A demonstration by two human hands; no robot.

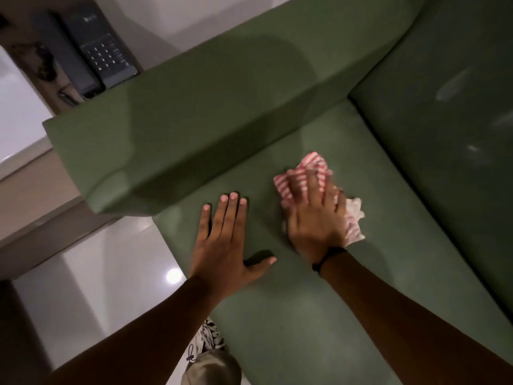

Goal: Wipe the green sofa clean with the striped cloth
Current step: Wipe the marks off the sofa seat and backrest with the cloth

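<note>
While the left hand (222, 245) lies flat and empty on the green sofa (319, 315), the right hand (313, 218) presses the striped cloth (311, 168); the telephone (97, 51) lettering is unreadable.

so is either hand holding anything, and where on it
The right hand presses flat on the middle of the striped cloth, pinning it to the sofa seat. The left hand holds nothing.
</note>
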